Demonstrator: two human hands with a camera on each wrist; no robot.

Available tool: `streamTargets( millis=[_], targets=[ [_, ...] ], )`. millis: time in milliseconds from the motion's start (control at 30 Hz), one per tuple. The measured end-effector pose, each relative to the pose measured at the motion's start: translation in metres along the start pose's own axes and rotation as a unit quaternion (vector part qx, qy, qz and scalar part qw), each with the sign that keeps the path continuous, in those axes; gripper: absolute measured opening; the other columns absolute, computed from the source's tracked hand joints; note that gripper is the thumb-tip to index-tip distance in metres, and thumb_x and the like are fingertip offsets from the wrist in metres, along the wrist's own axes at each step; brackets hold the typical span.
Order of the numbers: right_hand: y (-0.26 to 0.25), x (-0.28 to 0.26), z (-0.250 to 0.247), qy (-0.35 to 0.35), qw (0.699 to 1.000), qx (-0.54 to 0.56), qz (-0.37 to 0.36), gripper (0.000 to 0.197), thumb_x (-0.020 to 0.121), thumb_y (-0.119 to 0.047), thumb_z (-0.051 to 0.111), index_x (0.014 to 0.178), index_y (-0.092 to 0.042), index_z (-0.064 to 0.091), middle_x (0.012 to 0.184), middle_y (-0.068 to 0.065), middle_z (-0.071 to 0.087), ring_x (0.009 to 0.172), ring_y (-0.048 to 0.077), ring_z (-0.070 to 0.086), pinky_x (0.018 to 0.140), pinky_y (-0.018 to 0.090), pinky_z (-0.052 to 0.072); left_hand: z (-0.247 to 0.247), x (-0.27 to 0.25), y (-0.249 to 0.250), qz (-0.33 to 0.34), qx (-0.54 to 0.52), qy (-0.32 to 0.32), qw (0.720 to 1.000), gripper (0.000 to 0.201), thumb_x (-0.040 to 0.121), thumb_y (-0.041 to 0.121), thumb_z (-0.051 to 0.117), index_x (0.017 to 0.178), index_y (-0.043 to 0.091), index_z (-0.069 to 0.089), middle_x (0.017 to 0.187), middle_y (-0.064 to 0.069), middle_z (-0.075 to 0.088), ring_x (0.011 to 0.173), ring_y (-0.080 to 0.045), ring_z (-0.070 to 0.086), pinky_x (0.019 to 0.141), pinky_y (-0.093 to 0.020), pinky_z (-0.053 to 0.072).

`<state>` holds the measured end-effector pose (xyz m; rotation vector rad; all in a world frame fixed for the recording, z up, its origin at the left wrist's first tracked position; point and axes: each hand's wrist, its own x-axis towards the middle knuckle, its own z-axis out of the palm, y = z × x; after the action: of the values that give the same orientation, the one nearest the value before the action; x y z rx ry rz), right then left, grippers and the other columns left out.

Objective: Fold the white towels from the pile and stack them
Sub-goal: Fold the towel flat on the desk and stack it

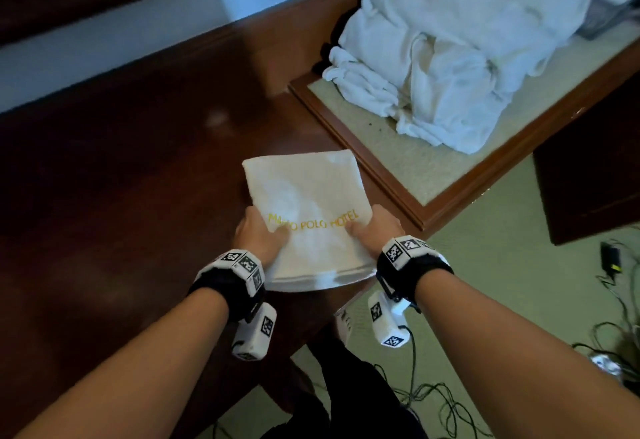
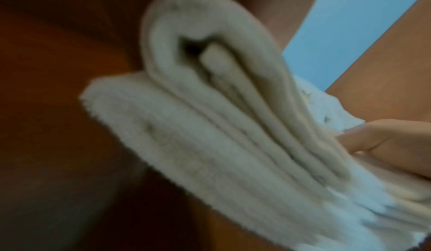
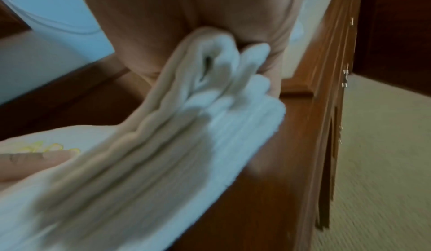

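Wide bare stretch of dark tabletop (image 1: 114, 168) to the left, near edge just under the wrists; raised framed surface (image 1: 398, 175) crowding in on the right; folded towel (image 1: 308, 217) gripped on both sides, left hand (image 1: 258, 234) and right hand (image 1: 375, 227) each with thumb on top and fingers (image 2: 363, 140) curled under; white, many layers thick at its edges, yellow hotel lettering across the top; loose pile of towels (image 1: 446, 57) heaped well apart on that framed surface; cables (image 1: 609, 286) trailing on the floor.
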<state>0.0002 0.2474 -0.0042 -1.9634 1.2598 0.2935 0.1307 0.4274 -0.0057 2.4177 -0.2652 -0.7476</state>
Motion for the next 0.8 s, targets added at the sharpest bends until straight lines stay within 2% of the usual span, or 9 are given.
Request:
streamTargets(
  millis=[100,200,267,367,433,500,600,667,800],
  targets=[
    [-0.017,-0.014,-0.046,0.024,0.999,-0.010,-0.028,0.042,0.088,-0.046,0.063,0.119,-0.018,0.059,0.120,0.008,0.066,0.110,0.032,0.062,0.092,0.041,0.050,-0.018,-0.017,0.050,0.076,-0.002,0.028,0.997,0.047,0.083,0.039,0.075,0.113,0.010,0.054,0.124,-0.012,0.063,0.117,-0.033,0.058,0.094,-0.041,0.048],
    [-0.022,-0.028,-0.098,0.046,0.997,0.002,-0.063,0.040,0.094,-0.040,0.060,0.127,-0.016,0.057,0.123,0.009,0.064,0.111,0.030,0.061,0.086,0.033,0.046,-0.031,-0.036,0.104,0.154,-0.016,0.035,0.987,0.032,0.083,0.033,0.076,0.098,0.019,0.052,0.115,-0.010,0.066,0.110,-0.030,0.061,0.085,-0.033,0.048],
    [-0.019,-0.034,-0.133,0.077,0.994,0.024,-0.080,0.042,0.096,-0.038,0.059,0.131,-0.014,0.053,0.129,0.008,0.060,0.118,0.030,0.057,0.093,0.033,0.043,-0.034,-0.044,0.140,0.192,-0.031,0.043,0.980,0.033,0.083,0.030,0.078,0.102,0.017,0.055,0.114,-0.009,0.068,0.109,-0.029,0.062,0.083,-0.029,0.045],
    [-0.009,-0.033,-0.186,0.124,0.989,0.029,-0.075,0.044,0.094,-0.046,0.056,0.125,-0.016,0.049,0.128,0.010,0.058,0.117,0.033,0.055,0.099,0.040,0.044,-0.024,-0.044,0.193,0.240,-0.041,0.053,0.968,0.046,0.080,0.035,0.080,0.114,0.013,0.058,0.115,-0.007,0.068,0.110,-0.028,0.062,0.083,-0.028,0.044],
    [0.002,-0.026,-0.222,0.151,0.985,0.032,-0.075,0.046,0.093,-0.049,0.056,0.123,-0.016,0.047,0.127,0.012,0.058,0.117,0.035,0.055,0.099,0.043,0.045,-0.010,-0.042,0.232,0.269,-0.045,0.058,0.960,0.052,0.078,0.040,0.080,0.117,0.013,0.059,0.117,-0.007,0.068,0.111,-0.029,0.062,0.088,-0.032,0.049],
    [0.016,-0.020,-0.261,0.175,0.981,0.034,-0.080,0.045,0.094,-0.048,0.055,0.123,-0.015,0.047,0.127,0.012,0.058,0.117,0.035,0.055,0.096,0.041,0.045,0.010,-0.042,0.271,0.295,-0.056,0.059,0.952,0.055,0.076,0.044,0.078,0.118,0.013,0.060,0.116,-0.007,0.067,0.110,-0.028,0.062,0.091,-0.036,0.051],
    [0.045,-0.007,-0.320,0.208,0.974,0.030,-0.083,0.043,0.095,-0.047,0.054,0.125,-0.016,0.047,0.125,0.012,0.058,0.117,0.035,0.056,0.095,0.040,0.044,0.046,-0.044,0.331,0.312,-0.068,0.058,0.946,0.053,0.076,0.047,0.075,0.116,0.014,0.062,0.109,-0.004,0.065,0.101,-0.024,0.059,0.083,-0.031,0.047],
    [0.066,0.002,-0.360,0.231,0.969,0.024,-0.085,0.043,0.095,-0.047,0.054,0.125,-0.016,0.047,0.124,0.013,0.058,0.116,0.035,0.056,0.095,0.039,0.043,0.073,-0.044,0.371,0.332,-0.073,0.066,0.938,0.054,0.073,0.052,0.070,0.113,0.016,0.062,0.109,-0.006,0.068,0.101,-0.029,0.061,0.080,-0.032,0.046],
    [0.109,0.019,-0.436,0.267,0.960,0.013,-0.076,0.048,0.094,-0.049,0.055,0.129,-0.016,0.046,0.128,0.017,0.056,0.118,0.038,0.055,0.096,0.039,0.044,0.125,-0.051,0.449,0.364,-0.097,0.062,0.924,0.050,0.075,0.047,0.073,0.113,0.017,0.062,0.109,-0.006,0.069,0.102,-0.029,0.063,0.084,-0.034,0.049]
  ],
)
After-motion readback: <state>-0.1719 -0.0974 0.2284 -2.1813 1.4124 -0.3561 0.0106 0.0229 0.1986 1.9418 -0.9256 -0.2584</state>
